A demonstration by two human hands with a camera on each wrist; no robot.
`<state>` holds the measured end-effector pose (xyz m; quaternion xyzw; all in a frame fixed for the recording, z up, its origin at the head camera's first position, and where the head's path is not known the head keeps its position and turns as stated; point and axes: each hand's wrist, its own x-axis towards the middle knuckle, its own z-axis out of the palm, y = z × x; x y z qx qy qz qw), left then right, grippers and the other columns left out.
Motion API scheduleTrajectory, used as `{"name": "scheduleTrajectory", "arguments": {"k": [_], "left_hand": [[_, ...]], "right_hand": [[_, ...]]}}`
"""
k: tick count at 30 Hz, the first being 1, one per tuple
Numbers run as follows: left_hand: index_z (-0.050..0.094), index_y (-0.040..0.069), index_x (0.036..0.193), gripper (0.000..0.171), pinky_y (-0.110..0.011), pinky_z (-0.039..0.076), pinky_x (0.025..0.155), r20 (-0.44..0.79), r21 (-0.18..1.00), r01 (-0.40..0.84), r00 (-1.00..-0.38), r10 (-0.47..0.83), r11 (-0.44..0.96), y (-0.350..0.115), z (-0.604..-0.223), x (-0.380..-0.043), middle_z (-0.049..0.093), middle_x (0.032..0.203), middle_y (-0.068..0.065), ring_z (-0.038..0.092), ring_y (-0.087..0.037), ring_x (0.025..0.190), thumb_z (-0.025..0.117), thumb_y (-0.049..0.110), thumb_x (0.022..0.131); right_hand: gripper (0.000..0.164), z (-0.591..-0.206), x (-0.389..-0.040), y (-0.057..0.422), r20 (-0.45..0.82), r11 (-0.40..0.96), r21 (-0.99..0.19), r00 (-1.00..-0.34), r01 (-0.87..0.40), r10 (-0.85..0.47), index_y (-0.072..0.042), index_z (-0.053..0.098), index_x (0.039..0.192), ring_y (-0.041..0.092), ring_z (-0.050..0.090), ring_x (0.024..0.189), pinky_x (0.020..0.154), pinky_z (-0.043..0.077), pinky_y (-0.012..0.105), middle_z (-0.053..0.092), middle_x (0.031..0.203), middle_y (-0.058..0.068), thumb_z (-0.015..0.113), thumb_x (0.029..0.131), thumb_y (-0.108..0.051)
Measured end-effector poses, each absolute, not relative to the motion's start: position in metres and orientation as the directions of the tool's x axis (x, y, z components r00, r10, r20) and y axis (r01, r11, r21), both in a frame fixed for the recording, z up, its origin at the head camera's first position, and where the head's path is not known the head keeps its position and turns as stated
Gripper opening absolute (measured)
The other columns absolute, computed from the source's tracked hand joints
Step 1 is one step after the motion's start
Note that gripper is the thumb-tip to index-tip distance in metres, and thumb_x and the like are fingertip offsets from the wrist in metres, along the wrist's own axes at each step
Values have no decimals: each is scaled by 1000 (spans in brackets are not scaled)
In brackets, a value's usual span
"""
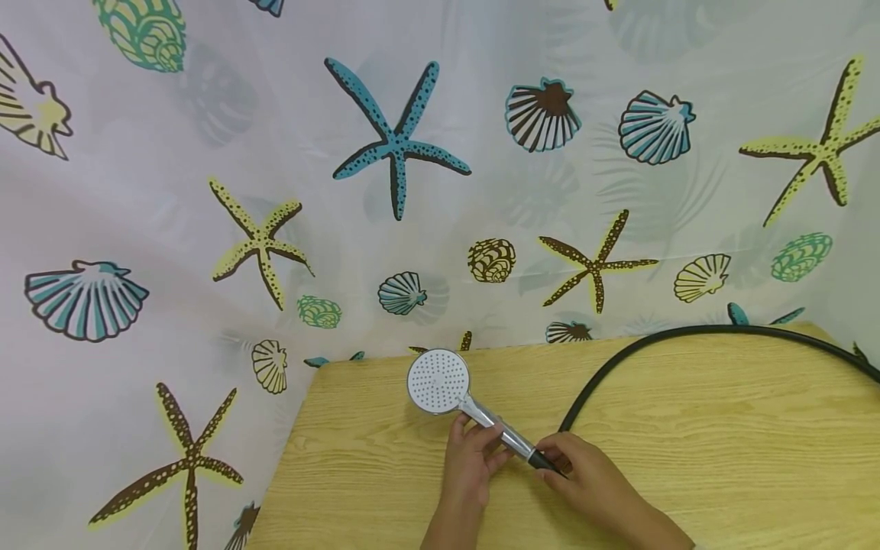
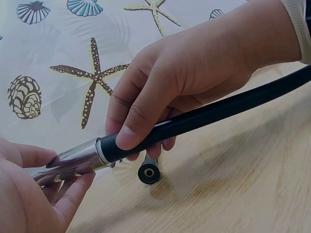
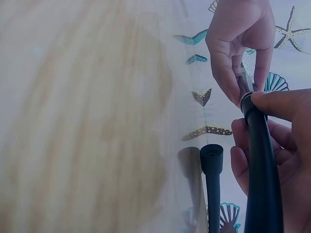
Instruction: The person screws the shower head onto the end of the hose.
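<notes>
My left hand (image 1: 469, 462) holds a hand shower (image 1: 438, 380) by its chrome handle, the round white spray face turned up toward the head camera. At the handle's lower end, my right hand (image 1: 587, 477) grips the black end of a shower hose (image 2: 194, 118) between thumb and fingers. Hose end and handle (image 2: 82, 158) meet in line; whether they are threaded together cannot be told. Beneath the right hand, a second black hose end (image 2: 148, 173) with a hollow centre shows in the left wrist view, and this end (image 3: 212, 159) also appears in the right wrist view.
Both hands work over a light wood table (image 1: 357, 458). The black hose (image 1: 660, 334) arcs across its back right and leaves the frame. A white curtain (image 1: 467, 206) printed with starfish and shells stands behind and to the left.
</notes>
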<state>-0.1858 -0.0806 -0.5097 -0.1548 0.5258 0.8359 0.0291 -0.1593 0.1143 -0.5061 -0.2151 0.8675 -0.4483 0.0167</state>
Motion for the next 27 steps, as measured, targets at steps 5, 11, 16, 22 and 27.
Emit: {"name": "scheduleTrajectory", "arguments": {"k": [5,11,16,22,27], "left_hand": [[39,7,143,62,-38,65,83,-285,875,-210,-952,-112,-437,-80,-510,-186,65,110,-5,69,-14,93,71,5,90],[39,7,143,62,-36,65,81,-286,872,-210,-952,-112,-442,-80,-509,-186,65,108,-3,69,-13,91,71,4,89],[38,6,143,63,-36,65,80,-285,872,-210,-952,-111,-441,-80,-509,-186,65,108,-4,69,-13,92,71,4,89],[38,6,144,63,-37,65,82,-287,873,-213,-952,-110,-438,-81,-508,-184,64,109,-4,69,-14,93,71,3,89],[38,7,144,63,-38,65,83,-289,870,-214,-951,-108,-444,-81,-507,-184,65,109,-4,69,-14,93,70,2,89]], "right_hand": [[27,-506,-159,115,142,499,-798,-909,-340,-392,-12,64,120,7,67,94,81,59,19,69,109,-2,71,95,-19],[27,-507,-158,114,141,498,-797,-907,-341,-396,-11,64,121,6,67,92,81,58,17,70,108,-2,69,96,-19],[27,-506,-159,115,158,481,-801,-901,-357,-405,-10,64,121,7,68,92,80,58,18,70,108,-1,69,96,-21],[29,-505,-159,115,154,465,-811,-896,-356,-416,-9,64,122,10,69,93,80,58,17,71,108,-1,67,98,-24],[29,-506,-159,116,147,463,-814,-896,-350,-419,-8,64,122,11,69,94,80,58,18,72,109,0,66,98,-25]]}}
